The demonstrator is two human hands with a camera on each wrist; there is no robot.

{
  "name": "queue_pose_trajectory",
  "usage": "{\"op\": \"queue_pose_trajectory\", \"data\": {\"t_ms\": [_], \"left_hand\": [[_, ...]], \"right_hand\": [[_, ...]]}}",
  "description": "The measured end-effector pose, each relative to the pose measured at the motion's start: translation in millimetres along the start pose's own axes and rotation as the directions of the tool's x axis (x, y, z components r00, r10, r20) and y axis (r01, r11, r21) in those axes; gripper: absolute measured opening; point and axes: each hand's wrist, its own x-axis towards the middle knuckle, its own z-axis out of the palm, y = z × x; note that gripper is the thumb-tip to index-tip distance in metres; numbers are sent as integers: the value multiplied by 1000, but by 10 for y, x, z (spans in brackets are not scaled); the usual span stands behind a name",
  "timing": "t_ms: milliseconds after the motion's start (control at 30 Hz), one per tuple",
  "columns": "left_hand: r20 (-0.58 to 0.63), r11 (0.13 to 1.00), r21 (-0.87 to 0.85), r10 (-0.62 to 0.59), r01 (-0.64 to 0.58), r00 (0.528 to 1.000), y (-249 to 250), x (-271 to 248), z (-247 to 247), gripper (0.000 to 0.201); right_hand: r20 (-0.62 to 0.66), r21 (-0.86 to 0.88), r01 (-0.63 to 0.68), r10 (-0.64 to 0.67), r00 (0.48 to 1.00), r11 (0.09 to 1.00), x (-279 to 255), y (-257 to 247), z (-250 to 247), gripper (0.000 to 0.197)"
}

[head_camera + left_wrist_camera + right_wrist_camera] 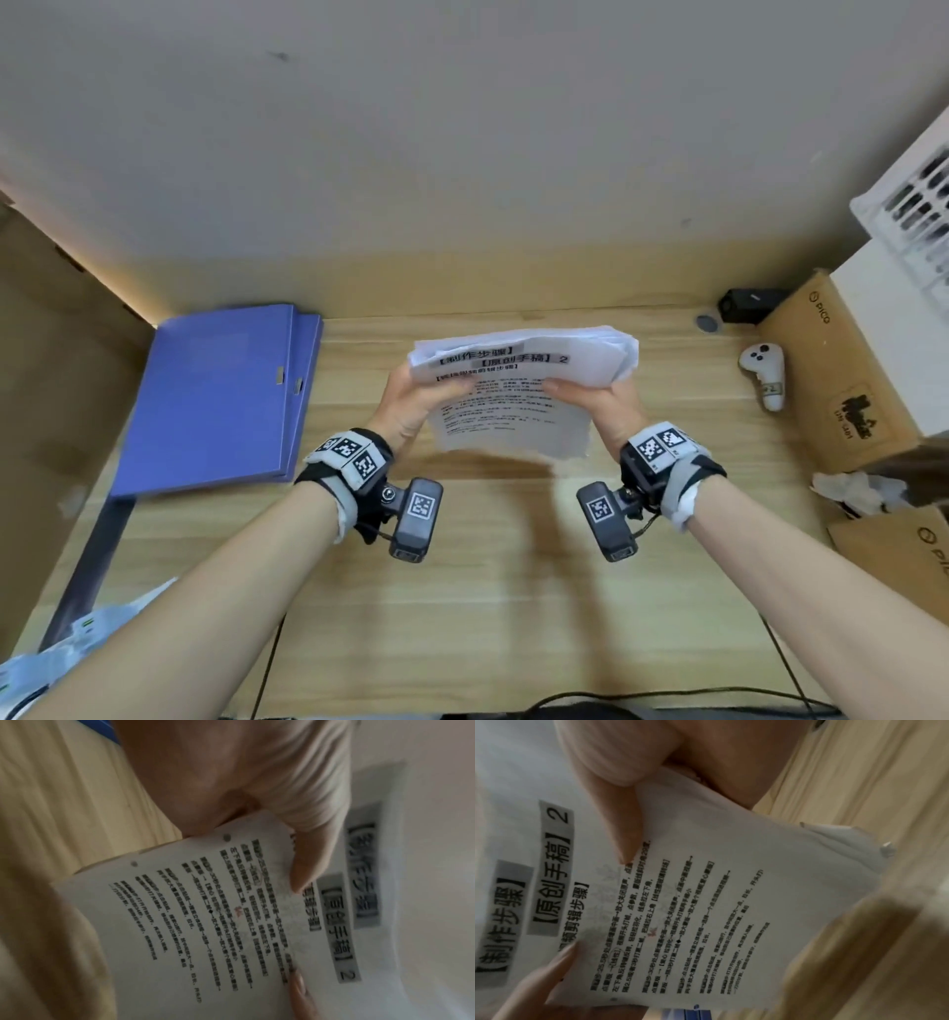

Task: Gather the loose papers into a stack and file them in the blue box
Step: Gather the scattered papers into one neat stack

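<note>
A stack of white printed papers [518, 390] is held above the wooden desk [488, 565], bent over at the top. My left hand [411, 401] grips its left side with the thumb lying on the front sheet [205, 912]. On the other side my right hand [606, 406] grips the right edge, thumb pressed on the printed face [706, 912]. The blue box [221, 401] lies flat and closed on the desk to the left of the papers, apart from both hands.
Cardboard boxes [842, 380] line the right edge, with a white controller [765, 375] beside them and a white crate [914, 205] above. A big cardboard panel [56, 360] stands at the left. Cables [667, 696] run along the near edge.
</note>
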Motion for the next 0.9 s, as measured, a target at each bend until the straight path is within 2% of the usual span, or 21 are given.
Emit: {"op": "queue_pose_trajectory", "data": {"t_ms": [67,133,167,233,300,400,500,633,733,900], "left_hand": [[63,1000,-8,7,-6,998,59,-12,-72,43],[91,996,87,10,-18,996,31,-36,-133,50],[81,990,140,-3,-9,997,3,-51,-139,48],[43,980,197,-15,6,999,-57,-64,-105,32],[35,983,183,11,-18,999,-67,-66,-38,18],[28,991,118,64,-67,998,3,-47,18,18],[47,984,137,109,-115,993,60,-42,14,19],[51,974,220,38,-49,998,-55,-107,25,18],[46,976,216,24,-34,999,-107,-146,68,17],[46,981,195,5,-14,999,-163,-149,96,24]], "right_hand": [[35,-13,20,-20,999,1000,-6,-47,-23,68],[60,-41,18,-16,998,999,-41,-5,-42,67],[57,-52,5,-2,998,999,-69,27,-42,66],[24,-63,-13,15,1000,998,-109,102,-32,61],[-9,-78,0,-1,1000,997,-115,111,-11,52],[-22,-53,30,-31,999,998,-96,30,7,50],[-3,-38,50,-50,999,998,-105,-21,-30,48],[21,-78,-4,6,1000,997,-181,112,-57,32],[6,-83,-28,29,1000,996,-219,177,-64,31],[-4,-65,-59,59,998,996,-229,226,-104,40]]}}
